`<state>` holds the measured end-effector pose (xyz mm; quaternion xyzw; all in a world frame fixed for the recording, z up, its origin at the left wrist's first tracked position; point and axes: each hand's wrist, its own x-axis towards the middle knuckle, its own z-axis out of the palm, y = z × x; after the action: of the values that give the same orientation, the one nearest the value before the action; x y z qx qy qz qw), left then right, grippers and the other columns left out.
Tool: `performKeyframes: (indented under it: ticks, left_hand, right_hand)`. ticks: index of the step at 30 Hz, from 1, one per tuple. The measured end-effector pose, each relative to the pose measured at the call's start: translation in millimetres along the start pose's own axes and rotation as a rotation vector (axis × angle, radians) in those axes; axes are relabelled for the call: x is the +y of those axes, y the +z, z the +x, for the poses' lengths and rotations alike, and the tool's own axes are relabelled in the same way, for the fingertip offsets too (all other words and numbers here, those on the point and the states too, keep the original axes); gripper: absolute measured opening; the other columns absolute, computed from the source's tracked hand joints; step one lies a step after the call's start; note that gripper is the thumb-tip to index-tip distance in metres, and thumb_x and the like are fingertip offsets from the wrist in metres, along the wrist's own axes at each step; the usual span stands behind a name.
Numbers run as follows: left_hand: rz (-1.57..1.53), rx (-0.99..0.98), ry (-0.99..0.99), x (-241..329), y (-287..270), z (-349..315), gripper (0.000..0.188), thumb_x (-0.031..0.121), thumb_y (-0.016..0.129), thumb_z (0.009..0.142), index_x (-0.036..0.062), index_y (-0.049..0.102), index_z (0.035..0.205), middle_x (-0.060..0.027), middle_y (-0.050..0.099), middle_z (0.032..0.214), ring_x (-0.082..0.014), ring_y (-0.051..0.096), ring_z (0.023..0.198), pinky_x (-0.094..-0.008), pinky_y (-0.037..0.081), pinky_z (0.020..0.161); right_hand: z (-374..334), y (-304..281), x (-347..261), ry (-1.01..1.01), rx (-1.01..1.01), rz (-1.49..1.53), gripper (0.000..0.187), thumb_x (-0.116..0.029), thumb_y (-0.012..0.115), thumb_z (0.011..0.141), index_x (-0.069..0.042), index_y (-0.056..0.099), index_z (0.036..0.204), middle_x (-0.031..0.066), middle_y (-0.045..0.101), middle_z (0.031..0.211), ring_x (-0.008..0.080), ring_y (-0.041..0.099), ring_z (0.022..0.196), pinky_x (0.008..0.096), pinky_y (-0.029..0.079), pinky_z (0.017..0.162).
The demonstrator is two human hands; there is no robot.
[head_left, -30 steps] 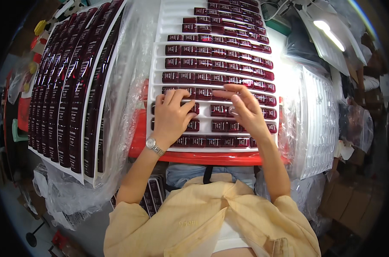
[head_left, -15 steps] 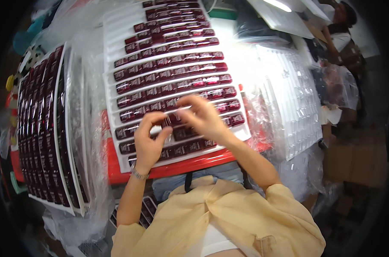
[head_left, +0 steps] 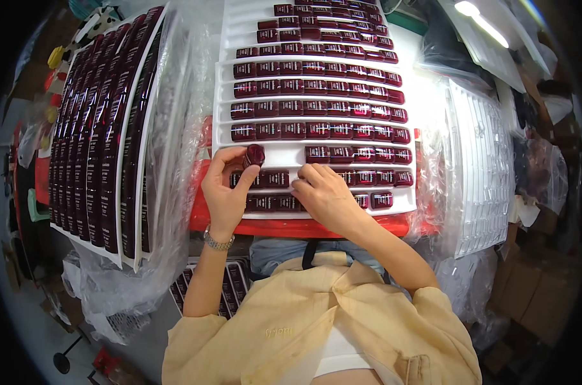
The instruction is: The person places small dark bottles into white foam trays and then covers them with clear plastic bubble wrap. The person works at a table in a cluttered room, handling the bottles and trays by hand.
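Small glossy dark red bottles [head_left: 358, 154] with pale lettering lie in rows in a white plastic tray [head_left: 284, 156]. My left hand [head_left: 225, 192] is closed on one dark red bottle [head_left: 255, 154], pinched between thumb and fingers above the tray's left side, with one end tilted up. Beside it, a gap shows white plastic in the third row from the near edge. My right hand [head_left: 329, 197] rests over the two nearest rows, fingers bent and thumb close to them. Whatever its fingertips grip is hidden beneath them.
A red table edge [head_left: 297, 227] runs along the tray's near side. More filled trays [head_left: 101, 135] stand at the left in clear plastic wrap [head_left: 169, 160]. Stacked clear empty trays [head_left: 480, 173] stand at the right. Another filled tray [head_left: 233, 289] sits low, below the table.
My hands were close together over the tray; now they are apart. The left one holds a bottle up at the left, while the right is lower over the near rows. The view has shifted.
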<state>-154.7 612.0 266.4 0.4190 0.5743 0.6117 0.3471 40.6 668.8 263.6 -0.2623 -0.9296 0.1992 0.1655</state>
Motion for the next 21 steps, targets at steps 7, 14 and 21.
performKeyframes:
  ticks: [7,14,21]
  left_hand:
    - [0.323,-0.179,0.188,8.7,6.5,-21.6,0.038,0.005,0.080,0.067,0.0030,0.064,0.101,-0.0102,0.064,0.099,-0.0232,0.062,0.092,-0.0319,0.049,0.082]
    - [0.322,-0.295,0.243,13.4,42.9,-12.9,0.037,0.000,0.077,0.066,0.0016,0.063,0.100,-0.0115,0.062,0.100,-0.0262,0.061,0.091,-0.0336,0.048,0.080]
    - [0.830,-0.433,0.410,-3.1,39.6,29.2,0.032,0.012,0.074,0.071,0.0038,0.064,0.101,-0.0082,0.058,0.099,-0.0276,0.054,0.094,-0.0389,0.041,0.085]
  right_hand:
    - [4.3,-33.3,-4.7,0.480,0.380,1.336,0.007,-0.003,0.061,0.089,0.003,0.063,0.086,0.0037,0.062,0.079,0.0076,0.057,0.071,0.0224,0.049,0.062]
    - [-12.9,-55.1,-10.5,0.462,0.318,0.671,0.044,-0.006,0.074,0.077,-0.002,0.050,0.114,0.0100,0.056,0.096,0.0112,0.052,0.061,0.0266,0.046,0.057]
    - [-88.1,-226.0,183.1,0.781,0.665,-0.262,0.027,-0.018,0.066,0.086,-0.004,0.062,0.109,0.0124,0.067,0.097,0.0211,0.065,0.083,0.0319,0.051,0.072]
